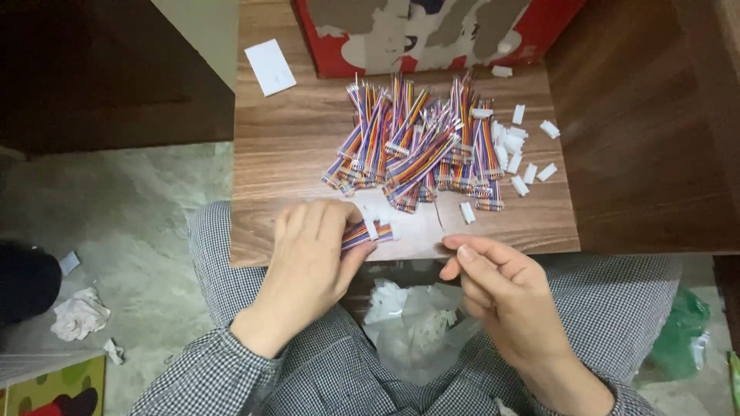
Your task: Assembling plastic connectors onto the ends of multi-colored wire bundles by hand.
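The left hand (308, 254) rested on the near edge of a small wood-grain laminate tabletop (285, 146), its fingers (351, 258) pinched around a short rainbow-striped ribbon cable with a white plastic connector (370, 231) at its end. The right hand (501, 289) hovered just off the tabletop's near edge, holding nothing that could be seen; its thumb and forefinger were pressed lightly together and the other fingers curled beneath.

Farther back on the tabletop lay a heaped pile of the same multicoloured ribbon cables (416, 146), and just to its right a scatter of loose white plastic connectors (520, 150). A white paper card (270, 67) lay near the far left corner, and a red cardboard box with torn patches (432, 31) stood at the back edge.

Below the tabletop, between the person's knees in checked trousers, sat a clear plastic bag of white pieces (416, 323). The floor (131, 208) was pale, mottled stone, with a crumpled white tissue (79, 314) on it at the left.
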